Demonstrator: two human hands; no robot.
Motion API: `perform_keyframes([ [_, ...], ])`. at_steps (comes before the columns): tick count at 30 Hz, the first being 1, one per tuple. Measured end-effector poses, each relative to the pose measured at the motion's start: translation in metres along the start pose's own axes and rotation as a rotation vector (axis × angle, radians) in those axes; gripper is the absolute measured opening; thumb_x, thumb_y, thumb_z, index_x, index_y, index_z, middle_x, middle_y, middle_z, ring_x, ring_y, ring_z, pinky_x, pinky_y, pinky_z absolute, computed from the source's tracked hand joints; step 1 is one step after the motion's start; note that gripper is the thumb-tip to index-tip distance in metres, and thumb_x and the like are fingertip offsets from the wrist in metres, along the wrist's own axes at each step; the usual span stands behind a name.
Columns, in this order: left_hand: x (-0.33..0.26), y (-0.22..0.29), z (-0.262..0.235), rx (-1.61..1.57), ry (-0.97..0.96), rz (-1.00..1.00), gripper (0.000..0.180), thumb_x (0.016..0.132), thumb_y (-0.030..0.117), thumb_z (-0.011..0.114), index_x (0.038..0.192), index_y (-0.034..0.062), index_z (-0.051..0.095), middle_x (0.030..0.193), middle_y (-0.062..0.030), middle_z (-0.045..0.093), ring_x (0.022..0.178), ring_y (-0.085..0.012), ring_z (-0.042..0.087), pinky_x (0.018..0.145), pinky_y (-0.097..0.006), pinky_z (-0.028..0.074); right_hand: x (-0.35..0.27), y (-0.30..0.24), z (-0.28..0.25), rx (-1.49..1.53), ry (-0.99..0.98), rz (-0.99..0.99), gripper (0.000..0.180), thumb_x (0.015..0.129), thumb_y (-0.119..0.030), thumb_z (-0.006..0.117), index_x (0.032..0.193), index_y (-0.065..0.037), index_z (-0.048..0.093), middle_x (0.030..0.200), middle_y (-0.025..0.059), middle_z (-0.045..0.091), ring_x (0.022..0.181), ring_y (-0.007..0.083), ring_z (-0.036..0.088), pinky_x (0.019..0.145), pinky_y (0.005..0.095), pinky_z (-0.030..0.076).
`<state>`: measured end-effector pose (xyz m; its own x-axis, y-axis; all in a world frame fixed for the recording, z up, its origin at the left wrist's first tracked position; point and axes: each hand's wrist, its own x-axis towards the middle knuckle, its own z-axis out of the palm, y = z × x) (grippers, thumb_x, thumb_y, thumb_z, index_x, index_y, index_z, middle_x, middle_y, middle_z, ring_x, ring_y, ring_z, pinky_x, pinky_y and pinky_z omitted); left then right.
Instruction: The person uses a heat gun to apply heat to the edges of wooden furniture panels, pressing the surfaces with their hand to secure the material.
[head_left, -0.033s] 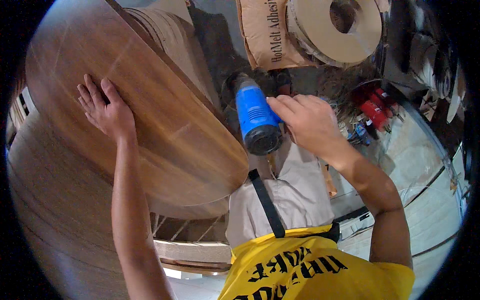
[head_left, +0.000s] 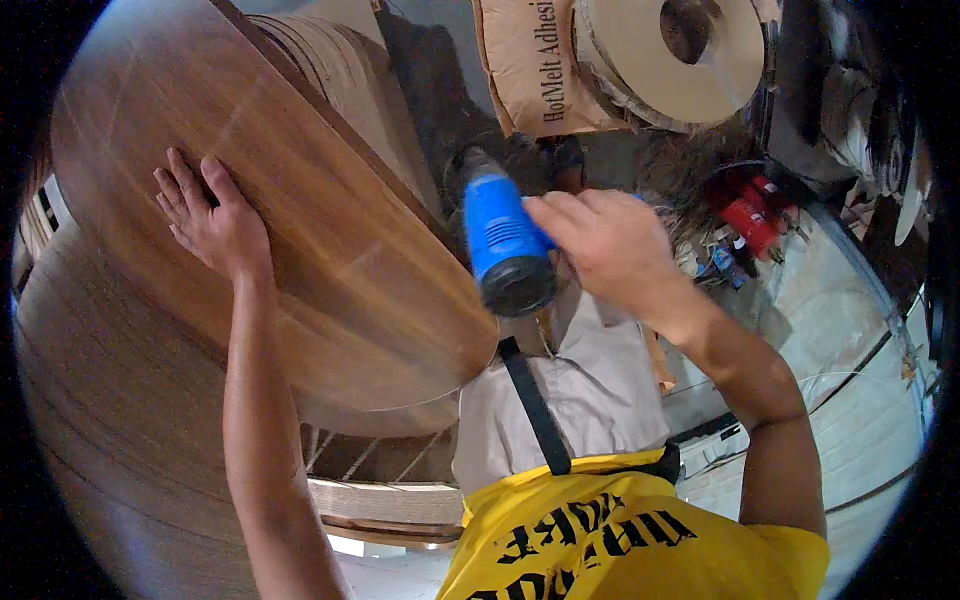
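Observation:
A brown wood-grain panel (head_left: pixel 330 260) with a rounded near end lies on a stack to my left. My left hand (head_left: pixel 215 220) rests flat on its top face, fingers stretched out. Beside the panel's right edge, my right hand (head_left: pixel 605 240) grips a blue heat gun (head_left: pixel 500 225) with a black rear end. The gun's metal nozzle (head_left: pixel 480 160) points away from me, close to the panel's edge and apart from it. The heat gun's handle is mostly hidden by my fingers.
More stacked boards (head_left: pixel 345 80) stand beyond the panel. A paper sack (head_left: pixel 545 75) and a large beige roll of edge banding (head_left: pixel 690 60) sit at the far side. Red tools or canisters (head_left: pixel 750 220) and litter lie at right, near pale boards (head_left: pixel 820 290).
My right hand has shifted the heat gun slightly to the left, nearer the panel's edge. My left hand stays in place on the panel.

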<state>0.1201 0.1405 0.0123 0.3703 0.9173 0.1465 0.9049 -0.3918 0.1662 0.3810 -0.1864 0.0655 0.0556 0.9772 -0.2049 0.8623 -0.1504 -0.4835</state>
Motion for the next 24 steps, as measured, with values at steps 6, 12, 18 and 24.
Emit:
perform_keyframes([
  [6,0.001,-0.001,0.003,0.026,0.024,0.011,0.064,0.109,0.058,0.041,0.161,0.0210,0.048,0.170,-0.0133,0.037,0.158,-0.0380,0.030,0.128,-0.053,0.019,0.010,0.000,0.002,-0.056,-0.050,0.010,0.036,0.083,-0.017,0.067,0.119,-0.010,0.067,0.094,0.0041,0.065,0.082,0.0230,0.066,0.073,0.0367,0.054],
  [12,0.001,0.001,0.013,0.009,0.015,-0.050,0.068,0.105,0.066,0.041,0.162,0.0282,0.045,0.173,-0.0072,0.033,0.161,-0.0340,0.024,0.129,-0.056,0.014,0.026,-0.004,0.005,-0.090,-0.052,-0.049,0.039,0.081,-0.014,0.068,0.120,-0.009,0.066,0.097,0.0049,0.066,0.081,0.0251,0.067,0.072,0.0397,0.055],
  [18,-0.001,0.006,0.012,-0.024,0.047,-0.068,0.070,0.103,0.069,0.043,0.162,0.0317,0.045,0.174,-0.0060,0.032,0.161,-0.0321,0.023,0.130,-0.056,0.012,0.006,-0.024,-0.010,-0.085,-0.195,0.015,0.045,0.082,-0.012,0.067,0.127,-0.009,0.065,0.106,0.0074,0.069,0.087,0.0279,0.069,0.078,0.0420,0.057],
  [24,-0.003,0.009,0.009,0.026,0.042,-0.092,0.069,0.105,0.069,0.040,0.164,0.0333,0.041,0.174,-0.0047,0.031,0.162,-0.0316,0.022,0.130,-0.056,0.012,0.016,-0.032,-0.021,-0.152,-0.236,0.008,0.055,0.076,-0.012,0.076,0.129,-0.009,0.066,0.113,0.0089,0.071,0.093,0.0292,0.071,0.082,0.0427,0.058],
])
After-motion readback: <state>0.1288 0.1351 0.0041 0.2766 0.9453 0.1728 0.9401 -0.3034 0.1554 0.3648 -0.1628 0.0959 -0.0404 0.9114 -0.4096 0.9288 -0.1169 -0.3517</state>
